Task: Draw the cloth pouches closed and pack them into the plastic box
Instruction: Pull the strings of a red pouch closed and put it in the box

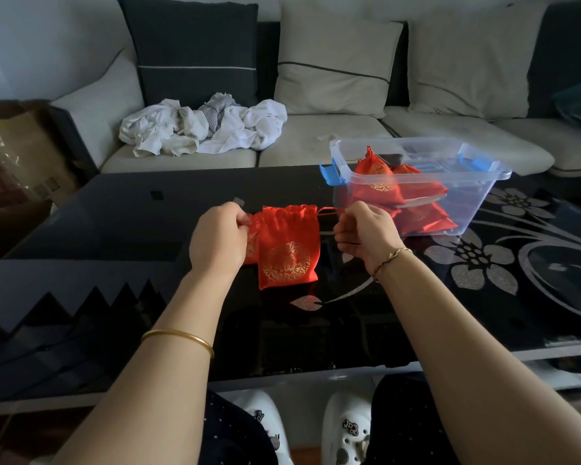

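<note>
My white shoes [346, 427] under black table [114, 229] | left hand [217, 239] pinches red pouch [289, 250] edge | right hand [366, 233] pinches its string [329, 212] | plastic box [477, 203] holds more pouches [376, 182]

- Red cloth pouch [289, 250], gold round emblem: hangs upright from the cords [329, 212] I hold at each side, mouth gathered.
- 2nd red pouch [253, 245]: just left of it, partly hidden.
- Clear plastic box [477, 209], blue latches: open-topped, to the right, several closed pouches [376, 182] piled inside.
</note>
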### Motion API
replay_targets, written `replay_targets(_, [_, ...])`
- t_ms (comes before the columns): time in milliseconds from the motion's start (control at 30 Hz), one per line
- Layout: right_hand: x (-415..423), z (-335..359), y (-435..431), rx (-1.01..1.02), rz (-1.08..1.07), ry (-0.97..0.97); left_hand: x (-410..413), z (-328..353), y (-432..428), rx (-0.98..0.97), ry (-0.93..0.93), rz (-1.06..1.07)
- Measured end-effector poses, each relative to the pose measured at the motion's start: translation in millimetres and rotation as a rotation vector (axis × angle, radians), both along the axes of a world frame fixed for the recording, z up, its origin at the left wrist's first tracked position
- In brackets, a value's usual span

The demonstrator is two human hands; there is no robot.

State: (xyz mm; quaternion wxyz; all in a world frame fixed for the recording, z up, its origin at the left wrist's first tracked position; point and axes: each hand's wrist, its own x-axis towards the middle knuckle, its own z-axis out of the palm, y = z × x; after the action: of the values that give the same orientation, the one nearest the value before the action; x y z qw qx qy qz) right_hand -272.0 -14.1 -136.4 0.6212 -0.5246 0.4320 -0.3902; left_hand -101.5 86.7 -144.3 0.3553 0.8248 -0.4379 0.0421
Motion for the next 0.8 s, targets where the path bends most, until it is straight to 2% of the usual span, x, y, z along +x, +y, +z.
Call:
replay_targets(100, [-2, -2, -3, 0.021, -0.112, -0.008, 1, 2, 1, -0.016, 0.034, -0.002])
replay_targets(267, [-3, -6, -5, 0.006, -0.199, 0.020, 1, 4, 3, -0.063, 0.377, -0.062])
replay_targets(533, [-4, -9, -8, 0.024, -0.204, 0.018, 4, 4, 6, -0.176, 0.381, -0.010])
replay_targets(733, [-7, -8, -13, 0.178, -0.250, -0.168, -2, 7, 4, -0.088, 0.163, 0.062])
replay_targets(767, [-9, -8, -16, 0.234, -0.283, -0.231, -2, 10, 2, -0.096, 0.221, 0.108])
replay_targets(800, [-11, -8, -20, 0.296, -0.322, -0.305, -1, 13, -1, -0.144, 0.368, 0.161])
